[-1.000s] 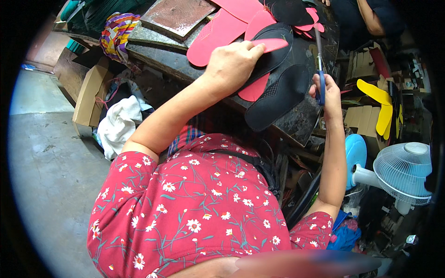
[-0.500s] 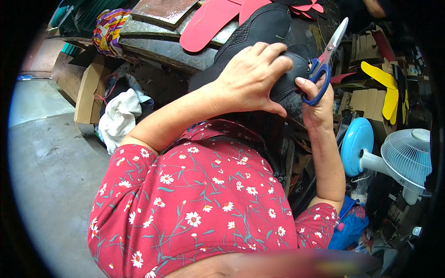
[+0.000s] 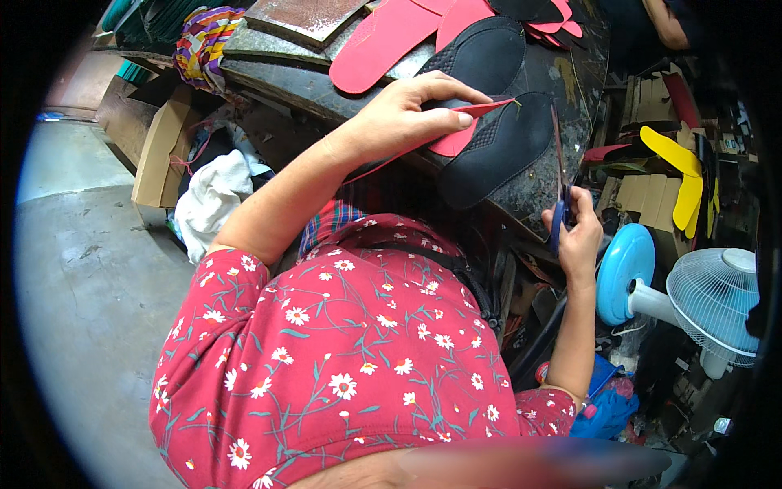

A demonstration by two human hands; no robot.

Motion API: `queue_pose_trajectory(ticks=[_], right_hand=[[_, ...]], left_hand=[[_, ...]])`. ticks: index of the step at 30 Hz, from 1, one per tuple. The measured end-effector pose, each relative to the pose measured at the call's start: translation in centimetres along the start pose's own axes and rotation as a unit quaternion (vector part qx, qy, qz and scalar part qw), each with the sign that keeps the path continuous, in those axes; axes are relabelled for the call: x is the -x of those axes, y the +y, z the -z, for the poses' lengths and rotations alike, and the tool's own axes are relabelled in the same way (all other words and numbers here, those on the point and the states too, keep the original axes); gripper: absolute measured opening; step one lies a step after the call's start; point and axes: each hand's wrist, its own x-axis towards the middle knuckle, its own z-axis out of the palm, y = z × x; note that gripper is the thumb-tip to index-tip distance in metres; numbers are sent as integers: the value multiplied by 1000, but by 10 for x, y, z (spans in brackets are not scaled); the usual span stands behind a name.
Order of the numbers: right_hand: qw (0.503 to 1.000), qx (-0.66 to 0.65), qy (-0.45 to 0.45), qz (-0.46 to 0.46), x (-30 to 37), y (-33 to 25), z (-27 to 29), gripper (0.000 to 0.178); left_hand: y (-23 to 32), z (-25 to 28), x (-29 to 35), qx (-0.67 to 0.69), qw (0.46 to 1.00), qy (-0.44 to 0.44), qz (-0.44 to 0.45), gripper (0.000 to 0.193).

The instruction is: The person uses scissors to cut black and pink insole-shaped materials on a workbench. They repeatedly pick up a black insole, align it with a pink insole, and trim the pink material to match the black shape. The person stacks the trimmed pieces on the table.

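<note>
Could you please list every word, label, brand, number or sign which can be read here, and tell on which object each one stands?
There are none that can be read.
Red piece in the left hand: seen nearly edge-on, no legible print.
Scissors in the right hand: no legible marking.
Fan: any marking is too small to read.

Scissors [image 3: 562,191]: metal blades, smooth blue plastic handles. Black sole-shaped piece [image 3: 505,155]: matt, mostly smooth, with a textured lattice patch and stitch-like edge line. Pink sole-shaped piece [image 3: 383,49]: matt, smooth sheet. Surface [image 3: 585,98]: dark, scuffed, speckled; material indeterminate. Slab [image 3: 305,20]: rough, mottled face. Box [image 3: 159,167]: matt brown cardboard. Rag [image 3: 216,191]: soft white cloth. Fan [image 3: 717,285]: glossy plastic, wire guard. Floor [image 3: 90,285]: smooth, stained, concrete-like.
</note>
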Motion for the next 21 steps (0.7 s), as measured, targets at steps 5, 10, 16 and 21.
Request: queue_pose_trajectory(ticks=[5, 10, 16, 21], right_hand=[[960, 222, 86, 149, 5, -16, -1, 61], [948, 231, 124, 181, 0, -25, -7, 58], [936, 257, 159, 180, 0, -32, -3, 56], [924, 297, 144, 193, 4, -27, 7, 51]], left_hand=[[4, -5, 3, 192, 973, -8, 130, 46], [1, -8, 2, 306, 934, -68, 171, 49], [-2, -8, 1, 372, 904, -110, 179, 61], [3, -11, 2, 339, 913, -91, 207, 59]])
